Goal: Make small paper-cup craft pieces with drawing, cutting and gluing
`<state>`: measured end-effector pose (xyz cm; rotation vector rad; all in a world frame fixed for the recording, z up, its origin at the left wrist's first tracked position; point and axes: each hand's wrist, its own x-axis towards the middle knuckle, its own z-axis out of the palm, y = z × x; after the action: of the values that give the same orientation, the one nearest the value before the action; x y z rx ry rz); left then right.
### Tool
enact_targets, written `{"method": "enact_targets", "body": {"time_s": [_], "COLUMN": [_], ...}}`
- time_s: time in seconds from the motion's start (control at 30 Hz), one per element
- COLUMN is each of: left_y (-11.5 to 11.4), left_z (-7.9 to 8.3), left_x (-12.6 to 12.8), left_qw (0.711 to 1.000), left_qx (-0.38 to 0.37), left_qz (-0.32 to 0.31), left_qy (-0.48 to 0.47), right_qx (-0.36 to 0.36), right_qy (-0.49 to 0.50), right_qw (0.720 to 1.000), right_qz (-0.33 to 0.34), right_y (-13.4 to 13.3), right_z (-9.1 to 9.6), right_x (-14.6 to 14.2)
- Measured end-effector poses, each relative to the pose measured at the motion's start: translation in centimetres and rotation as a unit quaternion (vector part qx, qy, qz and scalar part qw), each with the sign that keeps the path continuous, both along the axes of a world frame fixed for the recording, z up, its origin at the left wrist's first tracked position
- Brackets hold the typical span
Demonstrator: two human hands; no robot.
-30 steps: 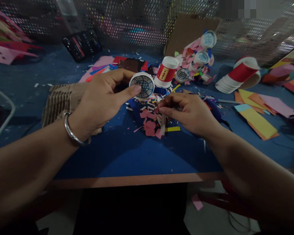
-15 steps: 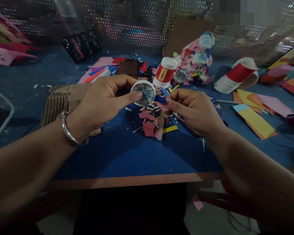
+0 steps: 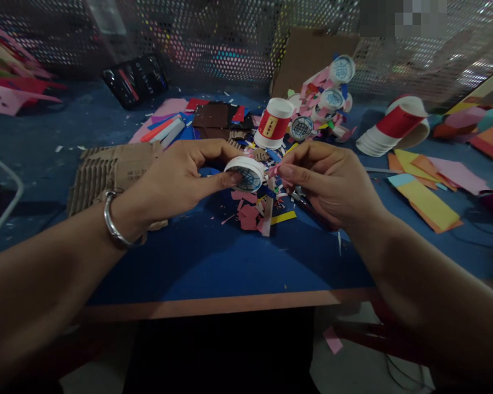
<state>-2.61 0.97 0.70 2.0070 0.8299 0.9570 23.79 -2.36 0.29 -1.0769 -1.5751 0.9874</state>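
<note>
My left hand [image 3: 176, 175] grips a small white paper cup [image 3: 246, 171] lying on its side, its blue-patterned base turned toward me, thumb pressed on the base. My right hand [image 3: 326, 178] is pinched on a small pink paper scrap [image 3: 273, 169] held right against the cup's side. A heap of pink, yellow and white paper scraps [image 3: 257, 210] lies on the blue table just below both hands. A silver bangle [image 3: 112, 221] sits on my left wrist.
Folded corrugated cardboard [image 3: 107, 169] lies left of my hand. Behind stand a red-and-white cup [image 3: 273, 123], a cluster of decorated cups [image 3: 324, 101] and a tipped stack of cups [image 3: 394, 128]. Coloured paper sheets [image 3: 431, 189] lie right. The table's wooden front edge [image 3: 230, 303] is near me.
The cup has come down and tilted so its base faces more downward. My right hand rose from the scrap heap and brought a pink scrap up to the cup.
</note>
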Motion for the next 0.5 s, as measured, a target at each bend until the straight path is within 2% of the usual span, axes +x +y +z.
{"method": "enact_targets", "body": {"time_s": [0.1,0.3,0.5], "left_y": [-0.32,-0.54,-0.41], "left_z": [0.37,0.25,0.00], "left_x": [0.16,0.24,0.02], "left_qw": [0.999,0.999,0.996], "left_qx": [-0.007,0.027,0.017], "left_qz": [-0.037,-0.027,-0.079], "left_qy": [0.003,0.026,0.028], "right_qx": [-0.014,-0.023,-0.039], "right_qy": [-0.010,-0.002,-0.001], "right_qw": [1.000,0.998,0.997], "right_qz": [0.024,0.059,0.070], "right_y": [-0.13,-0.19,-0.21], "right_z": [0.15,0.37,0.55], "right_x": [0.00,-0.02,-0.11]}}
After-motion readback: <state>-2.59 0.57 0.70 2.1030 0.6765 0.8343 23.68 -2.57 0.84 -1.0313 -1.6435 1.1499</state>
